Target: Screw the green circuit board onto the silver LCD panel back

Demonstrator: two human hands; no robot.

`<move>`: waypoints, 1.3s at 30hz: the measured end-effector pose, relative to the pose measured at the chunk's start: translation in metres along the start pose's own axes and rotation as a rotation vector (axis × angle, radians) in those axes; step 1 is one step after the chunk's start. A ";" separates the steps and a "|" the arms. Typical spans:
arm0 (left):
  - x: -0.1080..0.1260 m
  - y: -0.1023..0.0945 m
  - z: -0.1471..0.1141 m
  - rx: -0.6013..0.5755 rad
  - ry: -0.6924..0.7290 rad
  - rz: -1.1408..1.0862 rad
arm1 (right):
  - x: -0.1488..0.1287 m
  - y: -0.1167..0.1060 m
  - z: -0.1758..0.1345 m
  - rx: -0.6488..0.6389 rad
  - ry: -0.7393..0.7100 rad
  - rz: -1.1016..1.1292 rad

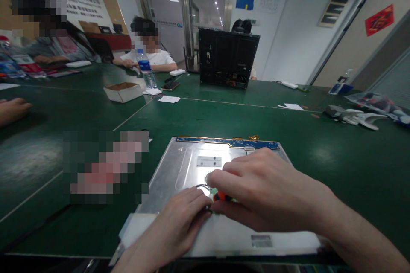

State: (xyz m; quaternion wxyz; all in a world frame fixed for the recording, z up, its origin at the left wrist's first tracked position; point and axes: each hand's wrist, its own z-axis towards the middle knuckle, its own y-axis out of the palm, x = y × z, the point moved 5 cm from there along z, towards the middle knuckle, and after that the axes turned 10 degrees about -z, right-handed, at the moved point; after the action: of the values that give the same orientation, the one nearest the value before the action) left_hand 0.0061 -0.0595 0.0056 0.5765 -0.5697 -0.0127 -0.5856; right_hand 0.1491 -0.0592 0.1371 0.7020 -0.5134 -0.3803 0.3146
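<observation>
In front of me a flat display panel [166,170] lies with its silvery metal back facing up. A blue circuit strip [208,140] runs along its far edge. My right hand [256,187] is closed around an orange-and-black screwdriver [221,196]; only a bit of its handle shows, and its tip is hidden. Under the fingers, pieces of a small green circuit board [212,192] peek out. My left hand [188,209] rests low on the panel, fingertips bunched beside the board and a thin dark wire [203,186]. Whatever those fingertips pinch is hidden.
Left of the panel lies a blurred-out item [109,166]. Across the green table [336,179] are an open box [123,93], a water bottle [145,70], a black monitor chassis [229,57] and grey-white clamps [352,116]. Other people sit opposite; another person's hand [14,110] is at left.
</observation>
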 end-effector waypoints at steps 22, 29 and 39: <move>0.008 -0.002 0.007 0.059 0.044 0.039 | -0.004 0.006 0.002 0.013 -0.032 0.003; 0.004 0.000 0.006 0.065 0.060 0.060 | -0.001 0.005 0.003 -0.005 -0.017 0.009; -0.007 0.004 0.001 0.022 0.018 0.045 | -0.003 0.002 0.003 -0.037 -0.038 0.130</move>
State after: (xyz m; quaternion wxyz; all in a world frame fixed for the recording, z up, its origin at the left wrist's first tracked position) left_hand 0.0072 -0.0553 -0.0016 0.5960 -0.5581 -0.0011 -0.5773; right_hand 0.1448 -0.0597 0.1348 0.6632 -0.5439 -0.3652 0.3620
